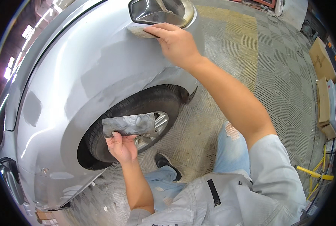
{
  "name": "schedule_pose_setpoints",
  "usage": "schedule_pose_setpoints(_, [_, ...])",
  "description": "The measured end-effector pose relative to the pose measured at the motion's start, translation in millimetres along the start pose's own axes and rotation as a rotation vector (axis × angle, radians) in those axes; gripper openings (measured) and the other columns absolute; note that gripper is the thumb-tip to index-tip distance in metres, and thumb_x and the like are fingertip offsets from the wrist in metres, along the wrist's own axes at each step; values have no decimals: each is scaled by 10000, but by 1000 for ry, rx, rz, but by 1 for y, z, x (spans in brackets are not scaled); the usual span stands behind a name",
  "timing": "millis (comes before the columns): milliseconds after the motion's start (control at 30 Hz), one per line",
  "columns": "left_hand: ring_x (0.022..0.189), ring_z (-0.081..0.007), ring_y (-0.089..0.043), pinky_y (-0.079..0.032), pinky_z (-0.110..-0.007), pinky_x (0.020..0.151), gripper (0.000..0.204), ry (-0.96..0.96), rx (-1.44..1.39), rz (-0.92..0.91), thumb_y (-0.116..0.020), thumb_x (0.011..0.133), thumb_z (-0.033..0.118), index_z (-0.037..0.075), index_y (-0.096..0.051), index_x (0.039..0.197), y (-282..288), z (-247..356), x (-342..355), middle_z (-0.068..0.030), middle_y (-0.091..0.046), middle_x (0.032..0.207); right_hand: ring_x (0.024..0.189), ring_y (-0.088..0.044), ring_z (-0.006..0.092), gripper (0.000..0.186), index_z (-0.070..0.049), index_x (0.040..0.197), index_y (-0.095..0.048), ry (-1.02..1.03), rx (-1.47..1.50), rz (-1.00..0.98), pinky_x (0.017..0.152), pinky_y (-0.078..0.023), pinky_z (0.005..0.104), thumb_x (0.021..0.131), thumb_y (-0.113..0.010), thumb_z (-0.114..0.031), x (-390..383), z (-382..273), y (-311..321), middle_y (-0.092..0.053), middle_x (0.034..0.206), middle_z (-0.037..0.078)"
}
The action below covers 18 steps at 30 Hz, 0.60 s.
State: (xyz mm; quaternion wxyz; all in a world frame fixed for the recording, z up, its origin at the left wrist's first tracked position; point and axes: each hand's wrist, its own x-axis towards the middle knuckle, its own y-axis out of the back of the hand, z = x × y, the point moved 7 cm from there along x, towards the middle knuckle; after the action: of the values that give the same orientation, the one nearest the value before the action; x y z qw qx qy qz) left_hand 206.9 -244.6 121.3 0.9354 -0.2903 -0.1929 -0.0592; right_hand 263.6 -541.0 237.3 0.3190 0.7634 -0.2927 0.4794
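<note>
Silver front fender (104,49): right hand (177,43) pinches a flat spreader (139,32) against it beside the headlight (160,16), left hand (123,148) clasps a smeared plate (128,124) before the tyre (171,105); filler application appears underway, the next stroke likely needing even pressure.

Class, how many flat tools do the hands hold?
2: a grey rectangular plate in the left hand; a thin greyish spreader in the right hand, against the silver fender.
</note>
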Motion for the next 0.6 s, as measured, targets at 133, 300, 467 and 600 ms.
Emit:
schedule_pose_setpoints(133, [857, -221, -680, -623, -361, 635, 294, 0, -9, -17, -545, 948, 145, 39, -501, 1219, 5, 4, 0, -125, -632, 1099, 957, -638, 280, 373, -133, 1085, -687, 29, 34, 6, 831, -531, 335, 758, -593, 18, -28, -19, -8, -660, 1069, 88])
schedule_pose_setpoints(300, [885, -223, -673, -621, -357, 648, 294, 2, -13, -23, -551, 945, 145, 32, -504, 1213, 7, 5, 1, -124, -631, 1105, 889, -637, 282, 293, -68, 1018, -677, 111, 62, 22, 804, -518, 360, 741, -598, -17, -88, -66, -10, -663, 990, 90])
schedule_pose_setpoints(467, [875, -221, -668, -620, -352, 650, 307, 54, 65, -45, -596, 913, 89, 20, -515, 1200, -3, -10, 4, -126, -632, 1094, 896, -646, 197, 251, -55, 1086, -666, -353, 475, -86, 798, -507, 286, 860, -571, -1, -111, -42, 18, -678, 994, 81])
schedule_pose_setpoints(600, [820, -204, -670, -618, -331, 580, 283, 168, 120, -111, -601, 893, 21, 2, -532, 1167, -24, -41, -1, -140, -633, 1073, 887, -557, 71, 192, 3, 1093, -635, -785, 1311, -389, 784, -471, 272, 922, -576, -63, -130, -36, 15, -657, 941, 23])
